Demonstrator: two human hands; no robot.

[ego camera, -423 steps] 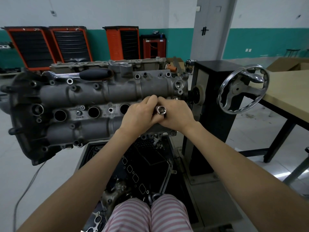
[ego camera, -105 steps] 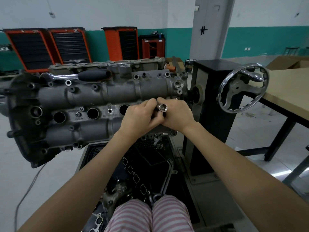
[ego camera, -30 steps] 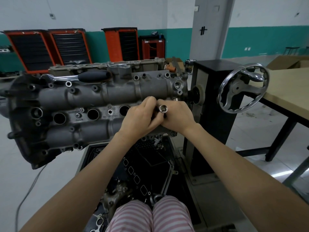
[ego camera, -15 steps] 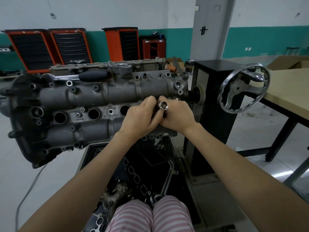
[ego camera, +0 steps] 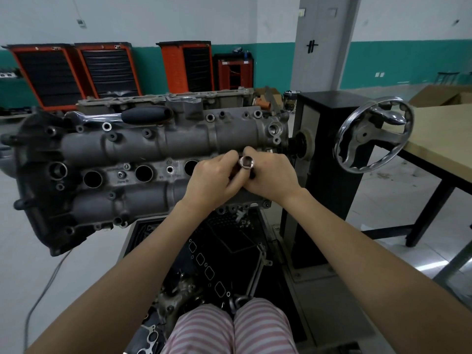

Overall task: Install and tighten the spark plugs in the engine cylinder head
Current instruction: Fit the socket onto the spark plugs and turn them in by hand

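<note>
Workshop with teal-banded walls and orange tool cabinets behind a grey cast-metal engine cylinder head on a stand. At its right end, left hand and right hand meet, fingers curled around a shiny steel socket over the rightmost plug hole. Black-handled ratchet lies on the head's far edge; chrome handwheel to its right.

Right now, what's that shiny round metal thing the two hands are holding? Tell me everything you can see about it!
It is a socket, a short shiny metal tube with a round open end facing up toward the camera and a dark hollow inside. It looks like polished steel. It stands at the right end of the grey cylinder head, in line with the row of round plug holes. The left hand and right hand both pinch it with their fingertips, hiding its lower part.
</note>
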